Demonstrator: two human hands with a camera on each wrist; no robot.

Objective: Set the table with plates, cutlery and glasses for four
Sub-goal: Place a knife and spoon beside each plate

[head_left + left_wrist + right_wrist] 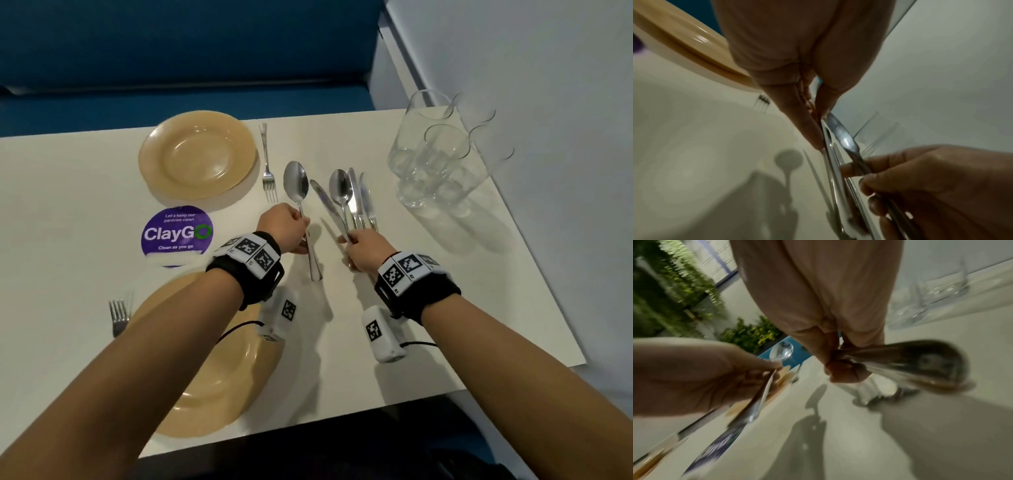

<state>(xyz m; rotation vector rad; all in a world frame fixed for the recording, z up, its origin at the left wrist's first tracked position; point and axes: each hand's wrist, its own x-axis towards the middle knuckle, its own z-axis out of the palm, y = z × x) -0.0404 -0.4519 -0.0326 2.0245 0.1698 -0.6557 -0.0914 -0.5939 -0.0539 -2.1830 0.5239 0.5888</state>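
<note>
The left hand [286,224] grips a spoon [297,192], bowl pointing far; the right hand [364,245] clutches the remaining cutlery bundle [352,198] just beside it.

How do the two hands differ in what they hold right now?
The left hand grips a single spoon; the right hand holds a bunch of cutlery, with a second spoon and knives fanned out. The left hand is nearer the far plate; the right hand is nearer the glasses. Both hands grip by the handles, ends pointing away, above the table.
</note>
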